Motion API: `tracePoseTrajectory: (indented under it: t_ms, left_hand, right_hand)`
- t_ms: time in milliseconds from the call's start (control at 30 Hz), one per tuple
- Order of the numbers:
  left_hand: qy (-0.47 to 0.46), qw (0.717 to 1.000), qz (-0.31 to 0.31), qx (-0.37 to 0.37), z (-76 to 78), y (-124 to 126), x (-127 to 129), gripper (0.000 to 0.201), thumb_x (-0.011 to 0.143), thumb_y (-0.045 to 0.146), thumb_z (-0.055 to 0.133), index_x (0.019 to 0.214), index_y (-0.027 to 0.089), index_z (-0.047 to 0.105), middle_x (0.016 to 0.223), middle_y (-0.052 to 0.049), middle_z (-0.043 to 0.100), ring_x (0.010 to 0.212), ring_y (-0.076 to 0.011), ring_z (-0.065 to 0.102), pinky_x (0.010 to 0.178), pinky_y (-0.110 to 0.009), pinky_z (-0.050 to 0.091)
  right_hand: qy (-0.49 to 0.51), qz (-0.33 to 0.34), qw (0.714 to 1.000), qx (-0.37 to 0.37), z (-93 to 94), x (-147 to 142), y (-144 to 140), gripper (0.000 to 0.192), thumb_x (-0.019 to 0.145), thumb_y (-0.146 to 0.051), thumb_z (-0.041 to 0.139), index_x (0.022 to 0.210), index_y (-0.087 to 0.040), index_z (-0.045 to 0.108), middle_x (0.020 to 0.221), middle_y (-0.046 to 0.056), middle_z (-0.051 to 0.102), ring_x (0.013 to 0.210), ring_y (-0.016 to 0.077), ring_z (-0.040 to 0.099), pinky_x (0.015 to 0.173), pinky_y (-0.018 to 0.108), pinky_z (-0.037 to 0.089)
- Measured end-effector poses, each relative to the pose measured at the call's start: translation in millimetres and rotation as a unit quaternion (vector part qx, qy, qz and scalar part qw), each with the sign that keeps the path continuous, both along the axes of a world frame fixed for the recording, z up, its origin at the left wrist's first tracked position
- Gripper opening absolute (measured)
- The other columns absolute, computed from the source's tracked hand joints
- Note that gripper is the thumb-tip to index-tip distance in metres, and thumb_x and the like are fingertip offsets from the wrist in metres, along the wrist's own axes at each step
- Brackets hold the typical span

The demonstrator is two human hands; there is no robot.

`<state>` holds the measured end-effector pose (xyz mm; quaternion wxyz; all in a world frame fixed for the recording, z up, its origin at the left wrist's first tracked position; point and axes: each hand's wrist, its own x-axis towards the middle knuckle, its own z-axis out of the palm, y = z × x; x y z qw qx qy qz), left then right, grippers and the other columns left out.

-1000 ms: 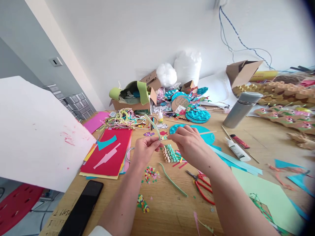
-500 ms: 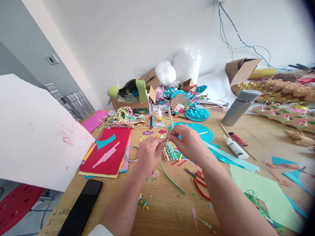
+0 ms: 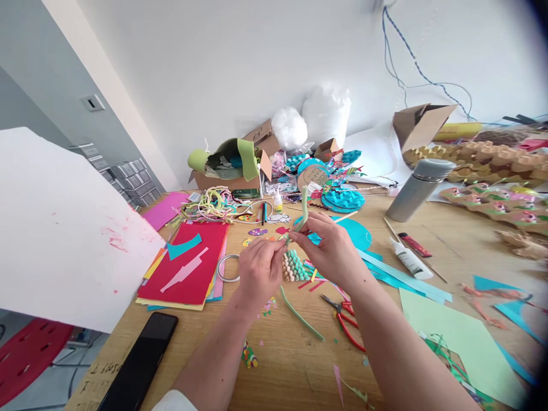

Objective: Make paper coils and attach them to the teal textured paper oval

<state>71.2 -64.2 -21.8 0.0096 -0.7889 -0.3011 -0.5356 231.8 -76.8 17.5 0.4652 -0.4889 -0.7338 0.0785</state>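
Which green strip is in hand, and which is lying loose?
The upright strip is pinched by both hands; the other strip lies flat beside the scissors.

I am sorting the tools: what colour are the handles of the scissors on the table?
Red: the scissors have red handles, seen in the head view, below the right hand.

A: Count on the tabletop [image 3: 299, 365]?
B: 1 phone [image 3: 139, 365], 1 scissors [image 3: 345, 319], 2 glue tubes [image 3: 406, 258], 1 flask [image 3: 417, 189].
A: Green strips [image 3: 302, 314]?
B: 2, one held up, plus 1 tape ring [image 3: 228, 268], 2 hands [image 3: 261, 271].
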Motion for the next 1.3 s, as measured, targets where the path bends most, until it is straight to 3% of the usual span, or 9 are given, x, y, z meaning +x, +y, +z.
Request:
tracePoseTrajectory:
  t_ms: [167, 467, 600, 700, 867, 933, 1067, 1200, 1300]
  left_hand:
    - [0.017, 0.999, 0.005, 0.037, -0.7, 2.2, -0.5, 0.009, 0.088, 0.010, 0.057, 0.091, 0.016, 0.064, 0.075, -0.006, 0.072, 0.071, -0.0176, 0.065, 0.066, -0.029, 0.051]
    - [-0.057, 0.983, -0.002, -0.173, 10.1, -7.3, -4.6, 0.014, 0.092, 0.023, 0.053, 0.085, 0.016, 0.063, 0.073, -0.004, 0.068, 0.069, -0.0147, 0.063, 0.067, -0.026, 0.047]
    - [-0.144, 0.938, -0.047, -0.313, 18.8, -10.4, -5.9, 0.021, 0.091, 0.032, 0.054, 0.080, 0.016, 0.062, 0.066, -0.001, 0.061, 0.062, -0.0124, 0.058, 0.057, -0.023, 0.042]
    - [-0.227, 0.888, -0.093, -0.388, 22.6, -8.4, -6.7, 0.023, 0.085, 0.034, 0.058, 0.072, 0.016, 0.061, 0.057, 0.002, 0.055, 0.055, -0.0104, 0.052, 0.054, -0.022, 0.039]
    - [-0.321, 0.805, -0.147, -0.477, 22.9, -1.0, -10.8, 0.022, 0.075, 0.032, 0.065, 0.063, 0.015, 0.061, 0.045, 0.005, 0.047, 0.044, -0.0079, 0.040, 0.047, -0.022, 0.035]
    - [-0.315, 0.794, -0.161, -0.494, 22.3, 1.3, -13.6, 0.022, 0.074, 0.032, 0.066, 0.063, 0.015, 0.061, 0.044, 0.005, 0.046, 0.043, -0.0076, 0.040, 0.046, -0.022, 0.035]
    - [-0.227, 0.852, -0.145, -0.449, 19.5, 3.9, -18.9, 0.022, 0.082, 0.035, 0.065, 0.072, 0.015, 0.067, 0.055, 0.001, 0.059, 0.053, -0.0101, 0.054, 0.055, -0.022, 0.043]
    - [-0.128, 0.931, -0.111, -0.322, 15.3, 5.3, -21.9, 0.020, 0.086, 0.032, 0.063, 0.100, 0.019, 0.072, 0.095, -0.007, 0.074, 0.086, -0.0177, 0.068, 0.076, -0.028, 0.052]
    - [-0.068, 0.971, -0.080, -0.213, 15.1, 5.4, -23.5, 0.017, 0.090, 0.027, 0.059, 0.098, 0.020, 0.072, 0.096, -0.008, 0.075, 0.090, -0.0183, 0.068, 0.081, -0.030, 0.053]
  right_hand:
    - [-0.005, 0.004, 1.000, 0.004, 1.2, 1.1, -2.2, 0.020, 0.088, -0.020, 0.059, 0.069, -0.019, 0.054, 0.074, 0.004, 0.059, 0.075, 0.0197, 0.053, 0.068, 0.031, 0.039]
    - [-0.081, 0.024, 0.987, 0.140, -0.7, -6.1, -2.8, 0.016, 0.091, -0.017, 0.055, 0.075, -0.018, 0.056, 0.080, 0.007, 0.060, 0.084, 0.0229, 0.052, 0.076, 0.038, 0.041]
    - [-0.118, 0.033, 0.967, 0.225, -3.9, -10.7, -2.9, 0.015, 0.088, -0.008, 0.054, 0.079, -0.020, 0.055, 0.083, 0.006, 0.062, 0.087, 0.0223, 0.053, 0.091, 0.045, 0.042]
    - [-0.149, 0.063, 0.951, 0.264, -8.0, -11.1, -2.0, 0.020, 0.086, -0.003, 0.053, 0.093, -0.021, 0.057, 0.087, 0.004, 0.064, 0.090, 0.0209, 0.056, 0.100, 0.046, 0.041]
    - [-0.198, 0.087, 0.942, 0.258, -13.2, -9.8, -1.0, 0.018, 0.091, -0.007, 0.050, 0.103, -0.017, 0.058, 0.090, 0.009, 0.064, 0.085, 0.0215, 0.057, 0.077, 0.038, 0.047]
    - [-0.201, 0.078, 0.944, 0.250, -14.5, -9.9, -0.7, 0.013, 0.091, -0.008, 0.050, 0.098, -0.016, 0.058, 0.088, 0.010, 0.063, 0.080, 0.0210, 0.055, 0.068, 0.036, 0.044]
    - [-0.181, 0.058, 0.954, 0.233, -16.9, -9.4, 1.2, 0.013, 0.090, -0.006, 0.052, 0.093, -0.017, 0.059, 0.086, 0.008, 0.061, 0.076, 0.0190, 0.053, 0.067, 0.033, 0.043]
    - [-0.134, 0.067, 0.965, 0.217, -19.1, -7.6, 4.3, 0.013, 0.090, -0.008, 0.055, 0.098, -0.017, 0.060, 0.087, 0.008, 0.062, 0.079, 0.0186, 0.057, 0.068, 0.032, 0.045]
    - [-0.099, 0.081, 0.968, 0.214, -18.1, -7.4, 5.1, 0.015, 0.090, -0.008, 0.055, 0.100, -0.018, 0.061, 0.087, 0.007, 0.063, 0.081, 0.0186, 0.060, 0.068, 0.031, 0.046]
